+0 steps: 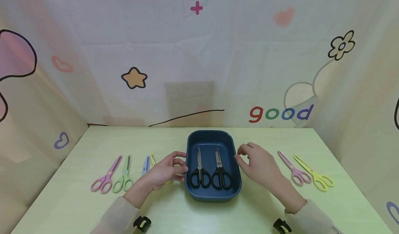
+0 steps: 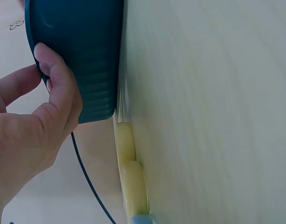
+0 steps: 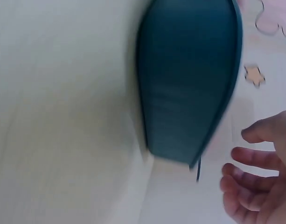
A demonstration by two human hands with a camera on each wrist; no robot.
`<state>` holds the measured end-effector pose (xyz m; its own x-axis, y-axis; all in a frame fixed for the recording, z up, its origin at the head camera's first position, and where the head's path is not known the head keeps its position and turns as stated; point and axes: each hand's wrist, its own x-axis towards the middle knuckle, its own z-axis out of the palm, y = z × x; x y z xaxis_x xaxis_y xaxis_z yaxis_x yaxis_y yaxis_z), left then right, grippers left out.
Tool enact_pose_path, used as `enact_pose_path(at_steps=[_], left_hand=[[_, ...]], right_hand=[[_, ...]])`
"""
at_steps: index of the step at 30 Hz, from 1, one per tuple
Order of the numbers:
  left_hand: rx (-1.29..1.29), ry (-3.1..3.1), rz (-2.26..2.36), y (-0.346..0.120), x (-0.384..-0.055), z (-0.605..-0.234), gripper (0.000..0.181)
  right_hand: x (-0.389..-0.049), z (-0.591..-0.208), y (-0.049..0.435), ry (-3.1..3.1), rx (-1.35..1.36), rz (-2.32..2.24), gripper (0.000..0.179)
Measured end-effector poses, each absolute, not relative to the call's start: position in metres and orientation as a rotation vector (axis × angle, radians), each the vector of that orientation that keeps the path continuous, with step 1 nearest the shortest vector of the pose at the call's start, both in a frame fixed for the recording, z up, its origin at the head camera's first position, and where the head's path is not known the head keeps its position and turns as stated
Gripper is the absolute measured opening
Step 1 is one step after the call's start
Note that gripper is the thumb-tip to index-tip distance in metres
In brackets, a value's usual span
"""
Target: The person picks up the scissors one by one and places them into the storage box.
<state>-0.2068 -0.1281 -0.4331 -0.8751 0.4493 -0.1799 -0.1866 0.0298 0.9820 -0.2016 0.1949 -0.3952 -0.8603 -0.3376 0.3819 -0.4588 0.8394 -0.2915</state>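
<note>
A dark blue rectangular container point(image 1: 213, 195) stands on the table. Inside lie two black-handled scissors point(image 1: 200, 178) point(image 1: 221, 180), side by side with blades pointing away. My left hand point(image 1: 166, 170) holds the container's left rim, thumb and fingers against its side, as the left wrist view also shows. On the other side, my right hand point(image 1: 258, 163) is beside the right rim with loosely bent fingers; in the right wrist view they are apart from the wall and hold nothing. Partly hidden behind my left hand are blue scissors point(image 1: 145, 165) and yellow scissors point(image 1: 153, 159).
Pink scissors point(image 1: 107, 176) and green scissors point(image 1: 125, 175) lie on the left of the table point(image 1: 174, 216). On the right lie more pink scissors point(image 1: 294, 168) and yellow scissors point(image 1: 313, 173). A printed cloth point(image 1: 149, 29) hangs behind and at both sides.
</note>
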Motion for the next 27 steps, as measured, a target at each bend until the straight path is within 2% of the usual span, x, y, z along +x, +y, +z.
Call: enact_pose_path(at_steps=[12, 27], left_hand=[[0.27, 1.863, 1.898, -0.129, -0.207, -0.433, 0.051], [0.259, 1.863, 1.899, -0.127, -0.206, -0.432, 0.05]], right_hand=[[-0.207, -0.39, 0.262, -2.986, 0.397, 0.531, 0.018], [-0.198, -0.402, 0.309, -3.309, 0.239, 0.405, 0.03]])
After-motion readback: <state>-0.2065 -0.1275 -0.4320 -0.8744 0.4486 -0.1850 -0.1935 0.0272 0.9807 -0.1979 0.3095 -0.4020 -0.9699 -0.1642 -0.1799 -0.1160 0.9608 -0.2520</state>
